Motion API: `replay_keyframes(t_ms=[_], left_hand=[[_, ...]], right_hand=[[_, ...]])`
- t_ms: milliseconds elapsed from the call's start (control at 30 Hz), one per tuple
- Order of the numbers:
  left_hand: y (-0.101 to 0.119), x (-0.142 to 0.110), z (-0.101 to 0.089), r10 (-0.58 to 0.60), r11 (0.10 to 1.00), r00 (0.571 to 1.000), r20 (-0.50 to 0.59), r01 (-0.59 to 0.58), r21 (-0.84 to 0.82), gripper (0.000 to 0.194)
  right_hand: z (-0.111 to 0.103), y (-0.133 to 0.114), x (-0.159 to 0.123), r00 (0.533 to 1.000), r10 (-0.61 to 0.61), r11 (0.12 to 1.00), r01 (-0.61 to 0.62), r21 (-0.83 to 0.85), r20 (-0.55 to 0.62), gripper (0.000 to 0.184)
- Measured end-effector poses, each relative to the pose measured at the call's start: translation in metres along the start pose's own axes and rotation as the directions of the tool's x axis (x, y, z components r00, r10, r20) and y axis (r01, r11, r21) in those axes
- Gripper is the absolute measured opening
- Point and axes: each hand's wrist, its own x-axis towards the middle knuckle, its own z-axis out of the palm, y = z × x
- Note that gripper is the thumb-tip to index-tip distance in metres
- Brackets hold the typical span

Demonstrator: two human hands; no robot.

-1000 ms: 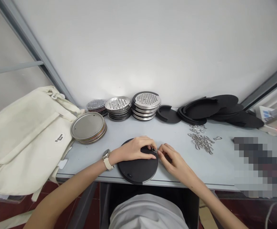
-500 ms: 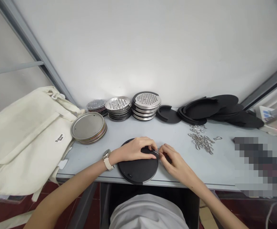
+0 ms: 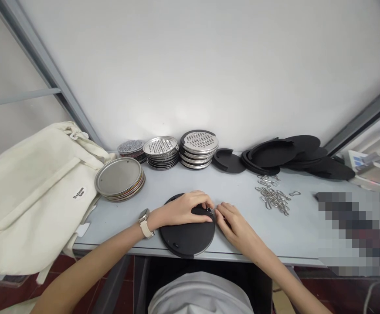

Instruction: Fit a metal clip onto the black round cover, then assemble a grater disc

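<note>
The left hand (image 3: 185, 210) spreads over 1 flat, round, black disc (image 3: 190, 237), thumb and fingers around 1 small, silver metal clip (image 3: 209, 210) near its right edge; I cannot tell whether they grasp it. The right hand (image 3: 233, 224), fingers curled, is just beside; its hold is unclear. Loose silver clips (image 3: 273, 198) lie beyond, rightward.
</note>
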Motion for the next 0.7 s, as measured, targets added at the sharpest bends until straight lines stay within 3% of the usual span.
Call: replay_keyframes(t_ms=[400, 700], left_hand=[[-0.001, -0.002, 0.0017, 0.018, 0.994, 0.998, -0.065, -0.011, 0.105, 0.031], [-0.0008, -0.0007, 0.0013, 0.004, 0.994, 0.999, -0.053, 0.002, 0.106, 0.024]], right_hand=[[0.0052, -0.0029, 0.0049, 1.0, -0.012, 0.999, 0.013, -0.041, 0.02, 0.027], [0.0032, -0.0046, 0.006, 0.999, -0.042, 0.998, 0.043, -0.037, 0.026, 0.029]])
